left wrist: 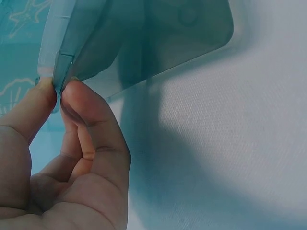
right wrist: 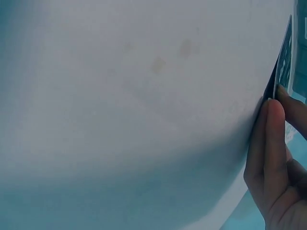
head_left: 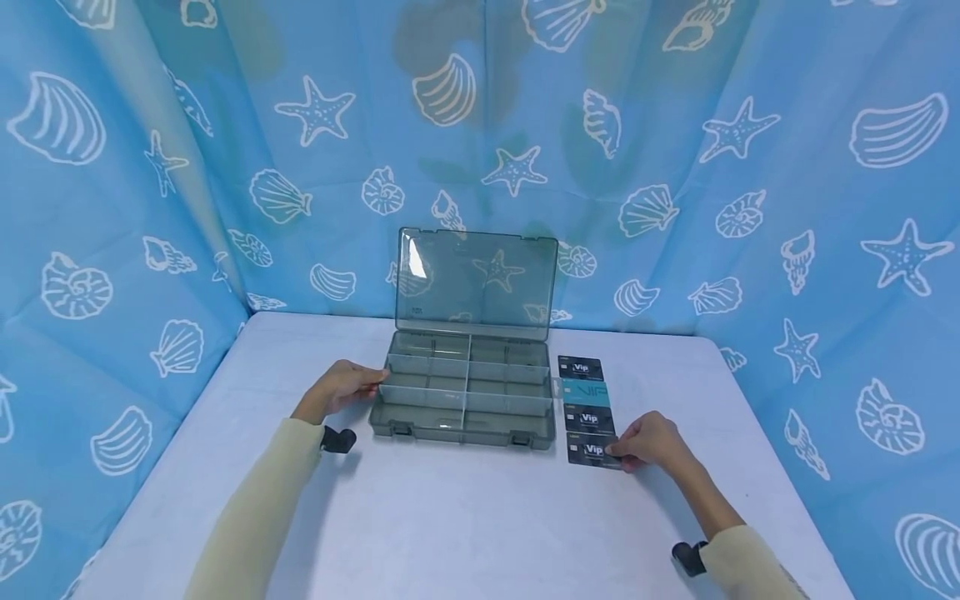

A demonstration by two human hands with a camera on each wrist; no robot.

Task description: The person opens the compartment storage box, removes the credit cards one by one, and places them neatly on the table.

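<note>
A grey see-through compartment box (head_left: pixel 420 423) lies on the table with its lid (head_left: pixel 476 283) raised at the back. My left hand (head_left: pixel 347 387) pinches the box's left wall between thumb and forefinger, seen close up in the left wrist view on the box edge (left wrist: pixel 64 62). To the right of the box, several cards form a column. My right hand (head_left: pixel 651 440) pinches the right end of the nearest one, a black Vip card (head_left: pixel 588 450). In the right wrist view this card (right wrist: pixel 284 64) is edge-on between thumb and fingers.
Behind the held card lie another black Vip card (head_left: pixel 588 419), a teal card (head_left: pixel 585 392) and a farther black Vip card (head_left: pixel 580 367). Thin dividers (head_left: pixel 467 375) split the box into several compartments. A blue shell-print curtain (head_left: pixel 480 125) surrounds the white table (head_left: pixel 480 517) at the back and sides.
</note>
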